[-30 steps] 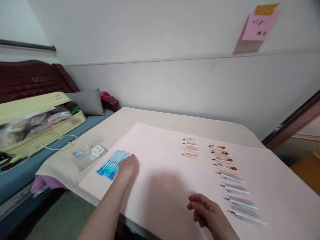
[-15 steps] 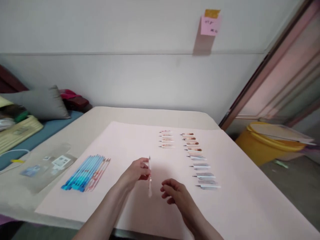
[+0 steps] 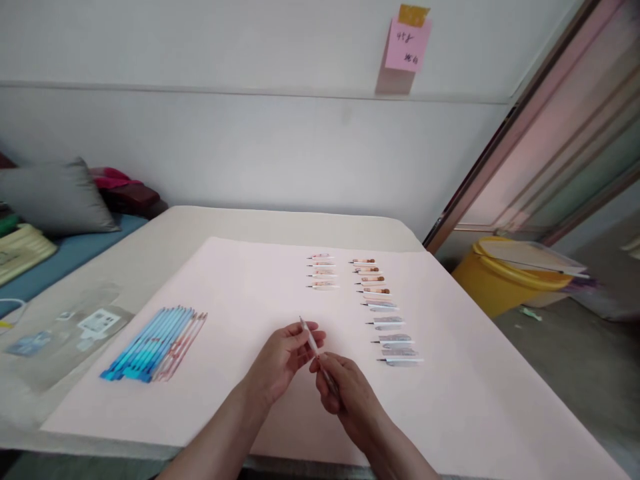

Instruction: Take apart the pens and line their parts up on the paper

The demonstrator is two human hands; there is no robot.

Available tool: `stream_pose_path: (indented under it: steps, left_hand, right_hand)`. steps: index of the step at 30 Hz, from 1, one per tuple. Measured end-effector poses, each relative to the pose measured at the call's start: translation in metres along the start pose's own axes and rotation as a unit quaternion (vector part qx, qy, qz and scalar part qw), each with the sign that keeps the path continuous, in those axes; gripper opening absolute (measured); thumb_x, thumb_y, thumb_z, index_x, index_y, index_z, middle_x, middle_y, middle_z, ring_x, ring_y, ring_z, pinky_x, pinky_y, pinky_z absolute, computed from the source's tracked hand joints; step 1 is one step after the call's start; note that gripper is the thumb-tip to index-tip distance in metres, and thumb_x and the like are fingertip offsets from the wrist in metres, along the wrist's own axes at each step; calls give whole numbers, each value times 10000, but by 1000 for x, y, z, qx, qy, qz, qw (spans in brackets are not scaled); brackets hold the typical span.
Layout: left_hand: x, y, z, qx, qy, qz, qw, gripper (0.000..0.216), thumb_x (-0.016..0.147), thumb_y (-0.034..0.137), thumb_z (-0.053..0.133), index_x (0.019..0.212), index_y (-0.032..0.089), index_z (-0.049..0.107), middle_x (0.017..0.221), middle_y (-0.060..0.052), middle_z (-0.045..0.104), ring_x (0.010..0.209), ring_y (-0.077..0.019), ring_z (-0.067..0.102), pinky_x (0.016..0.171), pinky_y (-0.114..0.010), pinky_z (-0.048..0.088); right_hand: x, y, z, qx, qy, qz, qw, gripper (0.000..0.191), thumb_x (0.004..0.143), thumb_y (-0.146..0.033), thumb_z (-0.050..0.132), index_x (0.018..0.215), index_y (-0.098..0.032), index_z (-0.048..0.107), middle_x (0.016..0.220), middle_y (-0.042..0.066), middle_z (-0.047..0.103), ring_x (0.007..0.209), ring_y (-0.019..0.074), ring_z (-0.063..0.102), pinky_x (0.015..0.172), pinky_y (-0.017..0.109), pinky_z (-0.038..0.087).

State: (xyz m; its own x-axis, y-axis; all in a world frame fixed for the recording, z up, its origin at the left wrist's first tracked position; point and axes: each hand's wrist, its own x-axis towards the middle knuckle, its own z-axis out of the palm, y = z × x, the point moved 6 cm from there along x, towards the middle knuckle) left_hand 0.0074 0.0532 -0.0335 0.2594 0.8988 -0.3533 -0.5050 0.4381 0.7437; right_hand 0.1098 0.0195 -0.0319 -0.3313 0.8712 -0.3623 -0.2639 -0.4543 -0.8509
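Both hands meet over the pink sheet (image 3: pixel 240 280) on the table. A thin pen (image 3: pixel 311 339) with a pale barrel is gripped between them: my left hand (image 3: pixel 285 357) pinches its upper part, and my right hand (image 3: pixel 343 393) is closed round its lower end. The pen's tip points up and away from me. A bundle of blue and pinkish pens (image 3: pixel 153 337) lies on the sheet to the left of my hands. Two rows of short pen parts (image 3: pixel 373 300) lie in lines beyond and to the right of my hands.
A clear plastic packet (image 3: pixel 65 333) with labels lies on the beige table cover at the left. A grey cushion (image 3: pixel 55 197) sits on a blue bed beyond. A yellow bin (image 3: pixel 505 277) stands on the floor at the right. A pink note (image 3: pixel 406 45) hangs on the wall.
My left hand left the blue pen bundle with one pen and brought it to the middle. My right hand came up and closed on that pen. The camera turned right.
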Motion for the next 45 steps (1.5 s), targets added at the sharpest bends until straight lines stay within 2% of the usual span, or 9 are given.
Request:
stream_pose_path:
  steps: [4, 11, 15, 19, 25, 30, 34, 39, 45]
  left_hand:
    - [0, 2, 1, -1, 2, 19, 1000, 184, 707, 268, 655, 824, 130, 618, 871, -108, 644, 820, -180, 591, 751, -304, 444]
    - [1, 4, -9, 83, 83, 72, 991, 280, 647, 319, 704, 582, 150, 491, 590, 1, 550, 551, -96, 507, 666, -287, 445]
    - [-1, 2, -3, 25, 47, 34, 998, 201, 718, 331, 639, 790, 150, 587, 826, -66, 630, 738, -142, 580, 738, -305, 451]
    - [-1, 4, 0, -49, 14, 32, 998, 270, 693, 184, 651, 956, 145, 606, 984, -112, 617, 945, -185, 561, 832, -316, 436]
    - [0, 4, -9, 35, 88, 43, 995, 261, 643, 242, 705, 880, 173, 621, 722, 14, 536, 615, -74, 508, 651, -236, 437]
    - [-2, 9, -3, -1, 55, 53, 997, 352, 625, 142, 687, 967, 166, 606, 938, -69, 599, 914, -166, 550, 779, -272, 432]
    - [-3, 13, -11, 99, 107, 60, 988, 395, 645, 207, 688, 1027, 174, 593, 865, -48, 604, 754, -129, 555, 645, -239, 417]
    - [-3, 15, -7, 54, 66, 71, 994, 445, 640, 159, 675, 1072, 165, 570, 1019, -97, 602, 974, -181, 539, 797, -281, 413]
    - [-4, 17, -13, 133, 120, 50, 983, 494, 629, 246, 707, 1095, 172, 559, 1027, -101, 606, 831, -161, 566, 718, -290, 414]
  right_hand:
    - [1, 0, -2, -22, 18, -8, 1000, 261, 790, -405, 499, 704, -160, 524, 424, -82, 378, 353, 41, 194, 386, 221, 93]
    - [6, 1, -9, -177, 87, -58, 979, 237, 778, -345, 490, 631, -163, 525, 392, -61, 404, 399, 69, 292, 416, 217, 194]
    - [9, 3, -13, -163, 107, -38, 980, 237, 776, -352, 464, 624, -174, 501, 378, -66, 391, 370, 67, 265, 398, 216, 170]
    - [12, 4, -16, -148, 103, -34, 983, 223, 771, -339, 457, 629, -174, 504, 375, -69, 393, 352, 57, 237, 395, 218, 149]
    - [11, 5, -15, -171, 85, -40, 981, 212, 778, -317, 449, 644, -167, 514, 372, -64, 418, 353, 57, 253, 395, 212, 164]
    - [9, 1, -15, -174, 99, -25, 979, 210, 773, -312, 442, 634, -167, 505, 365, -69, 405, 344, 55, 253, 393, 209, 162]
    - [9, -1, -14, -184, 91, -28, 978, 188, 769, -285, 442, 647, -162, 515, 380, -65, 419, 349, 52, 263, 397, 207, 174]
    - [10, 2, -16, -183, 92, -27, 978, 180, 766, -271, 448, 636, -162, 509, 379, -63, 423, 348, 50, 259, 394, 207, 173]
    - [8, 2, -14, -172, 89, -21, 981, 180, 769, -274, 455, 646, -160, 520, 382, -60, 426, 357, 51, 256, 395, 208, 162]
